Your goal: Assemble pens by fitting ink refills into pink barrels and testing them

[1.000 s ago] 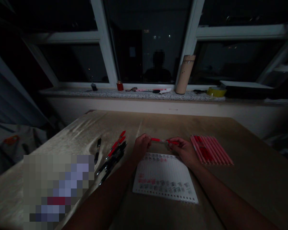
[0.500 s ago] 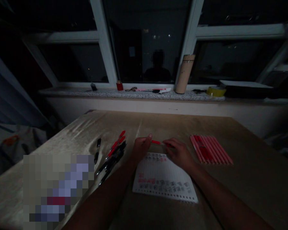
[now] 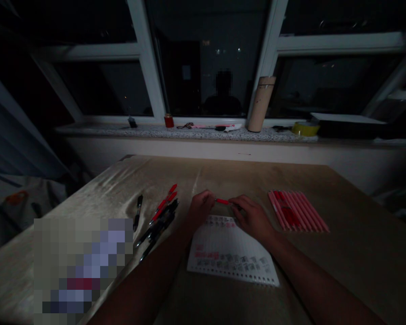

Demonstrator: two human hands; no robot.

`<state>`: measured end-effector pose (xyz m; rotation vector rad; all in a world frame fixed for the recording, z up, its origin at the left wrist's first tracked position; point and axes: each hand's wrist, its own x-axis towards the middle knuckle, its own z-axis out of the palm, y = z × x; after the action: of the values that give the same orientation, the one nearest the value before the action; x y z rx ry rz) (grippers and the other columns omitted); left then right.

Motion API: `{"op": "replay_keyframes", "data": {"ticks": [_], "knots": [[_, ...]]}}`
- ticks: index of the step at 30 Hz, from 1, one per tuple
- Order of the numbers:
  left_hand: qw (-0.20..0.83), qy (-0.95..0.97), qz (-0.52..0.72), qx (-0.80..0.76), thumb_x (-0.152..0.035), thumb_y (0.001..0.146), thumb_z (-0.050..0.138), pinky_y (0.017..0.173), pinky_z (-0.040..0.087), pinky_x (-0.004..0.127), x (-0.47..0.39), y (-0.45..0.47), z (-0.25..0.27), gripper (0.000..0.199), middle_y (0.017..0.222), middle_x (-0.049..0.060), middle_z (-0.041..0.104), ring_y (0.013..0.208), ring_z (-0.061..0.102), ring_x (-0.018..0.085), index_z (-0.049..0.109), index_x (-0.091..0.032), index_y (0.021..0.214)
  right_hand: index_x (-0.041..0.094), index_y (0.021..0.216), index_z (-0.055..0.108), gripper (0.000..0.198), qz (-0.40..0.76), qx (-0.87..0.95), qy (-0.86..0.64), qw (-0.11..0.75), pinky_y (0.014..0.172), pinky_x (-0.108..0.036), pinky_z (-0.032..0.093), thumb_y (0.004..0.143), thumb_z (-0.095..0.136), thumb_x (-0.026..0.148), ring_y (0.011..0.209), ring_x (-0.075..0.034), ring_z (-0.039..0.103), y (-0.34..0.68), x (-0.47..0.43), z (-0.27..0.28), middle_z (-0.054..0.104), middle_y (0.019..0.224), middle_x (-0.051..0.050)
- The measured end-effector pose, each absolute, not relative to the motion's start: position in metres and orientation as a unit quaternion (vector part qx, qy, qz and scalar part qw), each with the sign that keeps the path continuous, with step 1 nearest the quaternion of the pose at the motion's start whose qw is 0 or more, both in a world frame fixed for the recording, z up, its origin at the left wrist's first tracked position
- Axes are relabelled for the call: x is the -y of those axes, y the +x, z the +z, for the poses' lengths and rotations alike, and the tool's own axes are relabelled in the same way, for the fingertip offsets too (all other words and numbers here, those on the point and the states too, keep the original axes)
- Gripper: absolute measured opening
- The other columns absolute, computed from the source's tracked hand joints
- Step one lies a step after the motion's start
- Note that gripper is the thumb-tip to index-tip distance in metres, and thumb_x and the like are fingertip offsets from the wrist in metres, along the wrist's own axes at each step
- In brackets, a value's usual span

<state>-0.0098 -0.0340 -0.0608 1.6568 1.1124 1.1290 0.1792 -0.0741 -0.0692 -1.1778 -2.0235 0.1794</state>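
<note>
Both hands are up over the counter [image 3: 341, 203], and the red pen [image 3: 222, 201] hangs between them, just above the top edge of the lined sheet [image 3: 230, 250]. The left hand [image 3: 200, 208] pinches one end with its fingertips closed on it; the right hand [image 3: 252, 215] grips the other end. A second ago the pen showed long between the hands, now only a short red stretch peeks out: the hands have drawn closer together (pushing the two ends inward, by the look of it). To the left lie the loose red and black pens [image 3: 159, 215]; to the right, the row of pink pens [image 3: 297, 211].
</note>
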Motion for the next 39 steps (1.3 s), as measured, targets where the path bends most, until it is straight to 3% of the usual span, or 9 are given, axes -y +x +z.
{"op": "replay_keyframes", "data": {"ticks": [7, 20, 26, 33, 39], "knots": [[0.374, 0.668, 0.446, -0.463, -0.047, 0.084, 0.038, 0.05, 0.027, 0.024, 0.034, -0.009, -0.061, 0.043, 0.048, -0.005, 0.034, 0.048, 0.034, 0.009, 0.039, -0.018, 0.053, 0.02, 0.103, 0.061, 0.023, 0.064, 0.791, -0.466, 0.39, 0.077, -0.032, 0.048, 0.088, 0.044, 0.023, 0.084, -0.019, 0.059, 0.179, 0.074, -0.069, 0.062, 0.094, -0.009], [0.367, 0.625, 0.484, -0.491, -0.047, 0.075, 0.055, 0.05, 0.03, 0.021, 0.017, -0.017, -0.071, 0.036, 0.051, -0.006, 0.04, 0.051, 0.037, 0.008, 0.047, -0.016, 0.058, 0.021, 0.102, 0.062, 0.023, 0.068, 0.767, -0.502, 0.394, 0.074, -0.032, 0.047, 0.086, 0.045, 0.021, 0.081, -0.019, 0.059, 0.183, 0.07, -0.073, 0.063, 0.093, -0.008], [0.368, 0.612, 0.495, -0.495, -0.044, 0.072, 0.06, 0.052, 0.035, 0.021, 0.011, -0.017, -0.08, 0.029, 0.055, -0.003, 0.052, 0.053, 0.045, 0.01, 0.059, -0.015, 0.069, 0.02, 0.101, 0.061, 0.023, 0.074, 0.759, -0.517, 0.389, 0.075, -0.032, 0.046, 0.085, 0.045, 0.02, 0.082, -0.019, 0.059, 0.183, 0.068, -0.075, 0.063, 0.093, -0.008], [0.152, 0.78, 0.311, -0.521, -0.028, 0.076, 0.059, 0.076, 0.041, 0.03, 0.001, -0.028, -0.076, 0.015, 0.079, 0.007, 0.066, 0.076, 0.058, 0.018, 0.069, -0.017, 0.072, 0.02, 0.101, 0.062, 0.024, 0.074, 0.747, -0.536, 0.385, 0.077, -0.033, 0.046, 0.083, 0.046, 0.02, 0.084, -0.02, 0.06, 0.182, 0.068, -0.074, 0.063, 0.094, -0.008], [0.091, 0.807, 0.218, -0.541, -0.023, 0.08, 0.054, 0.084, 0.042, 0.031, 0.001, -0.024, -0.076, 0.017, 0.093, 0.009, 0.066, 0.088, 0.059, 0.02, 0.067, -0.016, 0.088, 0.019, 0.101, 0.062, 0.025, 0.067, 0.749, -0.547, 0.368, 0.079, -0.032, 0.046, 0.083, 0.045, 0.018, 0.086, -0.019, 0.06, 0.181, 0.068, -0.074, 0.063, 0.096, -0.008]]}}
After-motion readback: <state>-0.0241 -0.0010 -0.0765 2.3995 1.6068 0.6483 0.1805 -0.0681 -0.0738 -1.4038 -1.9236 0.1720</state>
